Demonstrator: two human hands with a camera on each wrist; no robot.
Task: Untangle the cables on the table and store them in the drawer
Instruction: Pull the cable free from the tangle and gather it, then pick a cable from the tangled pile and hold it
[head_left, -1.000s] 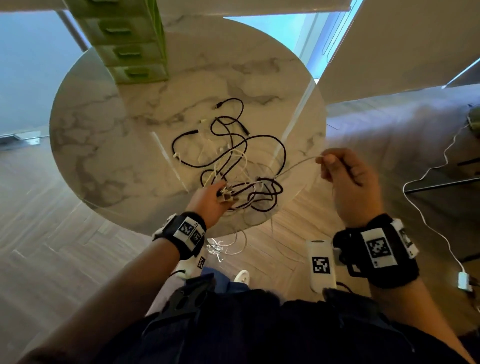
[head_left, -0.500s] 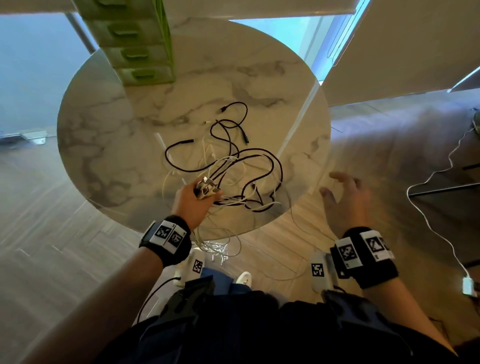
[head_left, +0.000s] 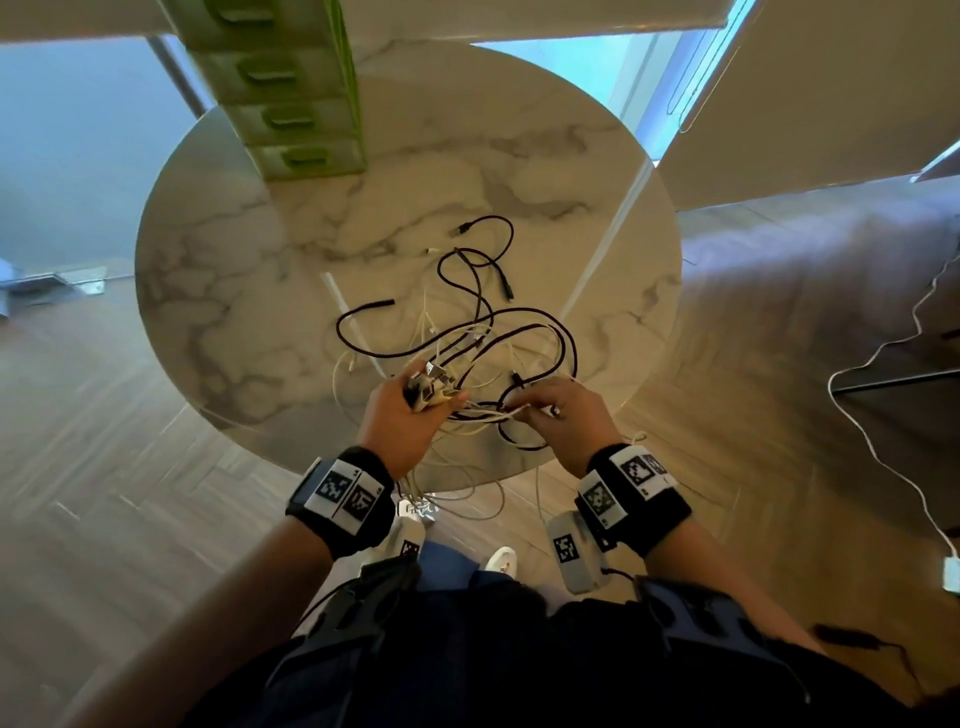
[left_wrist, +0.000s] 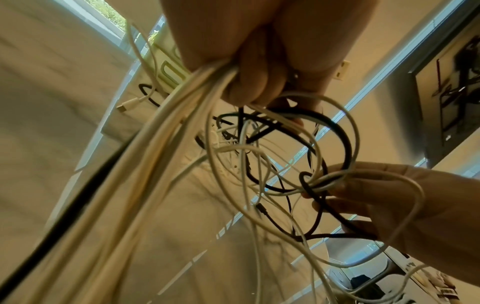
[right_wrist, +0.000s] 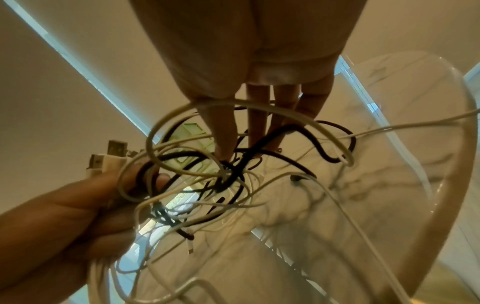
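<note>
Two hands (head_left: 405, 415), one table (head_left: 218, 312), one drawer unit (head_left: 291, 104).

My left hand (head_left: 402, 423) covers where the bunched white cables (left_wrist: 166, 131) meet their plugs (head_left: 428, 387), so I can't count them; the wrist view blurs them and cuts them at the bottom edge. Right-hand fingertips (right_wrist: 225, 152) vanish inside the knot (right_wrist: 230, 174), exact strand pinched unclear. Green drawer unit (head_left: 291, 104) is cropped by the head view's top edge, and the worktop (head_left: 218, 270) near rim sits behind my hands.
</note>
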